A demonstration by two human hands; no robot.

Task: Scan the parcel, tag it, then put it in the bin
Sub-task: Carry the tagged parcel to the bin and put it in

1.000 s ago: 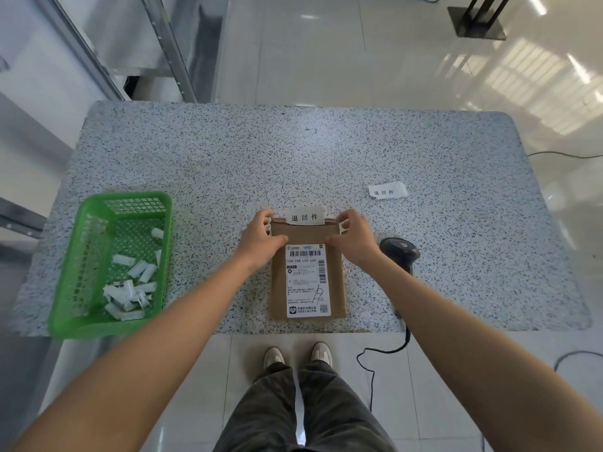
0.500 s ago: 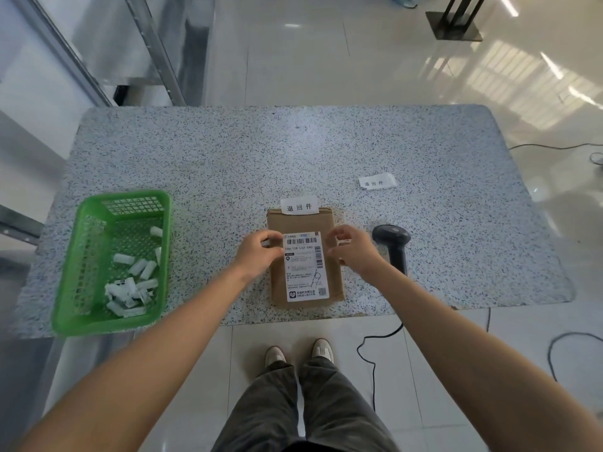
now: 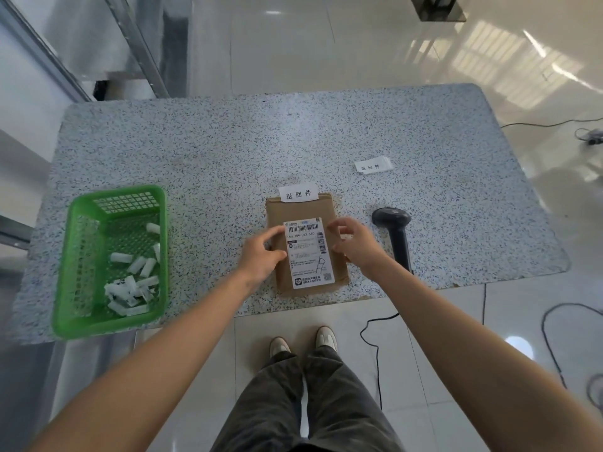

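**Flat cardboard parcel, tagged at its far edge, flanked by both hands**

The parcel lies flat on the worktop close to its near edge, between the two hands. The left hand rests against the parcel's left long edge with the thumb reaching onto the shipping label; its grip is loosely spread, and whether it actually presses the cardboard cannot be told. The right hand is curled at the right long edge, fingers bent toward the thumb; nothing can be seen pinched in it, and contact with the cardboard is not clear.

The parcel is judged to be a thin, stiff cardboard mailer: light, flat, little prone to sagging, and not obviously fragile. Its kraft faces should offer fair friction, while the printed label is likely smoother. The two long edges, just inside each grip, are judged the best places to take hold, thumb on top and fingers slid beneath.

Beyond both grips, a white tag overlaps the parcel's far edge and overhangs the worktop; it should not be used as a handle, as it could peel.

Just to the right of the right grip lies the scanner. Well to the left of the left grip stands the green bin, holding white scraps. Farther off to the right lies a spare tag.
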